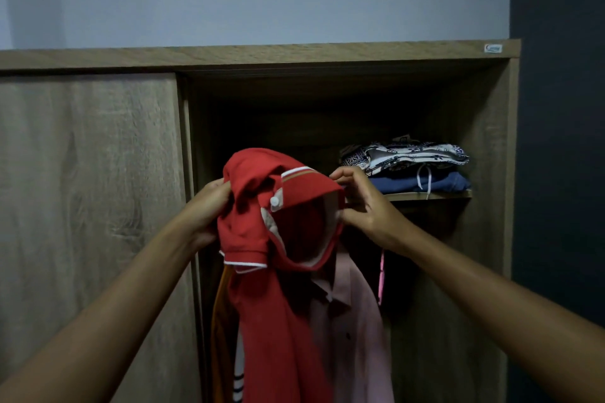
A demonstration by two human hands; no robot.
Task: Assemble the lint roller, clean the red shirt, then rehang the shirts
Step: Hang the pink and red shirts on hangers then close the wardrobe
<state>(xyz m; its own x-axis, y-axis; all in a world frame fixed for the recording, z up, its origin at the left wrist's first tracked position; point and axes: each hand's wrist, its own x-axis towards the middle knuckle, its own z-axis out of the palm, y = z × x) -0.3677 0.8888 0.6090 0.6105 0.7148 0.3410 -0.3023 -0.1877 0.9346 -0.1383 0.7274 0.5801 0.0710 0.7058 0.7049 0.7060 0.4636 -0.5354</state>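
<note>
Inside the wooden wardrobe (484,141), folded clothes (409,167) fill the shelf's (425,196) right end. The left hand (209,209) and right hand (363,203) pinch the red shirt's (278,304) bunched collar.

wardrobe (510,154): wood-grain unit, open on the right half, left half covered by a sliding door (88,206)

shelf (432,196): thin wooden board inside the open half, up on the right side (only its front edge really shows)

bottom of the stack: folded blue garment (425,182) lying flat on the shelf, with a white drawstring (424,181) dangling over the shelf's front edge

top of the stack: folded patterned fabric (409,155), dark blue and white print, sitting right on the blue one

left end of shelf: hidden behind a hand, can't tell what's there
</note>
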